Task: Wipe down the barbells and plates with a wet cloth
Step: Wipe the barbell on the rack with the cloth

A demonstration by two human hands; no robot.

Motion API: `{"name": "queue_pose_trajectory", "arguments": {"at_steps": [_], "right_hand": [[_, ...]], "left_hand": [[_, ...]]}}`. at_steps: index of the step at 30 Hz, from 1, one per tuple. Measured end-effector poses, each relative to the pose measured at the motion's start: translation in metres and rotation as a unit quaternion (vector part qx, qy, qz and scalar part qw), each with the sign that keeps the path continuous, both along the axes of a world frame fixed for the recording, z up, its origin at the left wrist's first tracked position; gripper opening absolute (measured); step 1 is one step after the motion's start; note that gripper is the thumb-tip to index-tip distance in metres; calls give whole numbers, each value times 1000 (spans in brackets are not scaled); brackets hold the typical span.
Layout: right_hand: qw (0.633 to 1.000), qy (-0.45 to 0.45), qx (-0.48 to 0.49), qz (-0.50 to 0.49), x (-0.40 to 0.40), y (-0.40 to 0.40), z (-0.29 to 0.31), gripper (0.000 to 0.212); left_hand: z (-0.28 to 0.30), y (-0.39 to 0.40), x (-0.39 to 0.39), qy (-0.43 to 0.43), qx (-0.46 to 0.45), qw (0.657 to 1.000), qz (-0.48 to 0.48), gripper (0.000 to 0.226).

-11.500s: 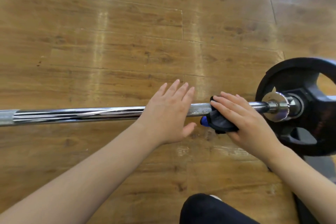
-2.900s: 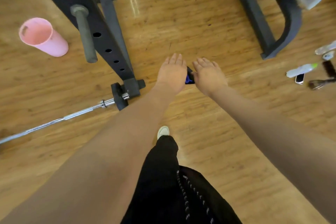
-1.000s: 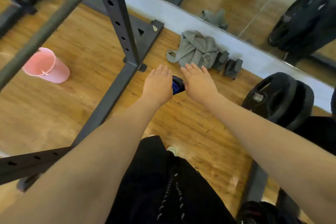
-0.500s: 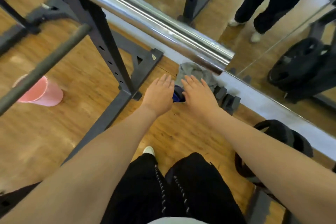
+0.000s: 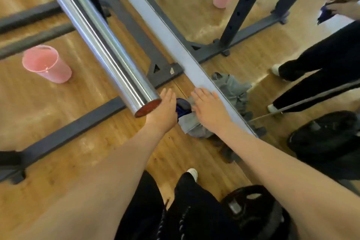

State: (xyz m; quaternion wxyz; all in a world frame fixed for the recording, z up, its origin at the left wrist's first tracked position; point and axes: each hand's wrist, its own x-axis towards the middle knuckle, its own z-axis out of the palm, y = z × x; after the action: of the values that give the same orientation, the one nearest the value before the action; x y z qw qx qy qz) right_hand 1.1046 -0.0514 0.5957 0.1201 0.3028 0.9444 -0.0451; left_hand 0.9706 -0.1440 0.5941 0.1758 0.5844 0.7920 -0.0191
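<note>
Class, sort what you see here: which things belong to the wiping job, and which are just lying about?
Belongs to the job:
- chrome barbell sleeve
- dark blue cloth between the left hand and right hand
- black weight plate

Lying about:
- pink cup
- grey garment by the mirror

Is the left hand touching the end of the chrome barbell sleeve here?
Cannot tell. In the head view the left hand overlaps the barbell sleeve end, but the sleeve sits nearer the camera, hiding any gap.
</note>
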Motion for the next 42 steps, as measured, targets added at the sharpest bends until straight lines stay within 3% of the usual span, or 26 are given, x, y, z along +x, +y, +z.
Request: {"name": "queue_pose_trajectory", "arguments": {"at_steps": [2, 10, 15, 18, 22, 32, 39, 42], "right_hand": [[1000, -19, 14, 7, 12, 15, 1, 52], [1000, -8, -9, 8, 11, 61, -6, 52], [998, -15, 15, 57, 7, 101, -3, 55], [996, -9, -5, 85, -1, 129, -3, 53], [990, -8, -51, 135, -21, 172, 0, 56], [987, -22, -45, 155, -80, 243, 0, 57], [985, -46, -54, 156, -161, 297, -21, 56], [986, -47, -61, 145, -212, 322, -25, 56]], "left_hand": [[-4, 6, 9, 36, 45, 997, 46, 59], [-7, 57, 22, 30, 17, 997, 67, 57], [-5, 84, 24, 21, -24, 992, 125, 58], [-2, 115, 15, 51, -21, 992, 114, 57], [2, 154, 3, 16, -25, 982, 187, 53], [3, 219, -41, 29, -34, 987, 153, 55], [-18, 269, -127, -13, -81, 993, 82, 66], [-16, 292, -177, 12, -62, 995, 82, 64]]}}
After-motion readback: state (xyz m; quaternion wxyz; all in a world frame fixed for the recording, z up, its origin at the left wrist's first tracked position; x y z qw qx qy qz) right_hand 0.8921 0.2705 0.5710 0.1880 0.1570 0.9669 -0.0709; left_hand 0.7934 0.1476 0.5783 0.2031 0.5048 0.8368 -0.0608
